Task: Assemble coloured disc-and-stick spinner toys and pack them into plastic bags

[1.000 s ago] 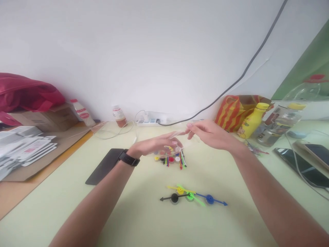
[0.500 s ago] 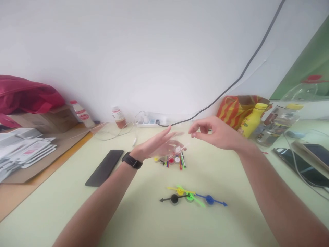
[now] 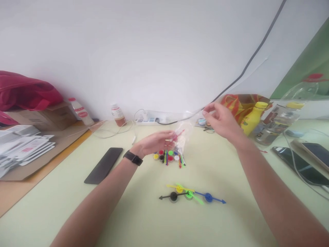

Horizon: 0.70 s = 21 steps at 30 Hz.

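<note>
My left hand (image 3: pixel 155 142), with a black watch on the wrist, is closed on the lower left side of a clear plastic bag (image 3: pixel 189 128). White pieces and a red arrow show inside the bag. At the bag's upper right, my right hand (image 3: pixel 221 121) is pinched, and the clear film seems to reach its fingertips. Beneath the bag lie several coloured round discs (image 3: pixel 170 158) and a bunch of small arrows (image 3: pixel 180 161). Closer to me, a black spinner arrow (image 3: pixel 173 196), a yellow one (image 3: pixel 179 189), a green one (image 3: pixel 189 195) and a blue one (image 3: pixel 208 197) overlap at their tips.
A black phone (image 3: pixel 104 165) lies left of the discs. Against the wall stand a power strip (image 3: pixel 146 120) and a brown-filled bottle (image 3: pixel 118 116). White boxes (image 3: pixel 28 147) are at the left. A yellow bottle (image 3: pixel 253 118), clear bottles (image 3: pixel 275 125) and more phones (image 3: pixel 300 164) occupy the right.
The plastic bag has swung from nearly flat to more upright. My right hand has moved up and to the right, and my left fingers have curled. The discs are less covered.
</note>
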Tool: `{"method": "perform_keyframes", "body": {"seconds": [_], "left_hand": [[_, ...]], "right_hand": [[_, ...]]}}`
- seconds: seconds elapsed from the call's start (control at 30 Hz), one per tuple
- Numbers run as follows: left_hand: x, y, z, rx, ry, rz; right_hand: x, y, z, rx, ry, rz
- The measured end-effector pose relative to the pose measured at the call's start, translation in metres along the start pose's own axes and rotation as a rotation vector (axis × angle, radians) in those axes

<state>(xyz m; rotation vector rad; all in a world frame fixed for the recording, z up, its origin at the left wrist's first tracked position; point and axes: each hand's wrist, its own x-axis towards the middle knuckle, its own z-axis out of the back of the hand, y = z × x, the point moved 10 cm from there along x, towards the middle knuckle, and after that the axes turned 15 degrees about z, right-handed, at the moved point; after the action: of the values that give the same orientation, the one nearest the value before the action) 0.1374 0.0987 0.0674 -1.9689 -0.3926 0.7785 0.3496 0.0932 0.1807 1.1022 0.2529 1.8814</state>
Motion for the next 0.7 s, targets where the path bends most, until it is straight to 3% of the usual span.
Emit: {"method": "perform_keyframes", "body": {"seconds": [0.07,0.13,0.2,0.27,0.33,0.5,0.6,0.7], "left_hand": [[-0.005,-0.011,0.015,-0.031,-0.076,-0.074],[-0.009,-0.019,0.027,-0.078,-0.127,-0.135],[-0.012,-0.024,0.035,-0.12,-0.153,-0.189],[-0.013,-0.026,0.037,-0.116,-0.17,-0.22],[-0.014,-0.026,0.037,-0.069,-0.195,-0.225],[-0.013,-0.02,0.038,0.047,-0.281,-0.199],[-0.01,-0.015,0.037,0.134,-0.308,-0.158],[-0.007,-0.013,0.033,0.228,-0.309,-0.151]], "right_hand": [[-0.006,-0.01,-0.025,-0.069,0.251,-0.029],[-0.026,-0.006,-0.068,-0.043,0.659,0.004],[-0.058,0.011,-0.108,0.042,1.033,0.065],[-0.085,0.033,-0.136,0.112,1.256,0.128],[-0.098,0.051,-0.159,0.114,1.318,0.17],[-0.116,0.073,-0.194,0.066,1.32,0.226],[-0.126,0.076,-0.2,0.099,1.382,0.246],[-0.119,0.08,-0.195,0.194,1.328,0.254]]}}
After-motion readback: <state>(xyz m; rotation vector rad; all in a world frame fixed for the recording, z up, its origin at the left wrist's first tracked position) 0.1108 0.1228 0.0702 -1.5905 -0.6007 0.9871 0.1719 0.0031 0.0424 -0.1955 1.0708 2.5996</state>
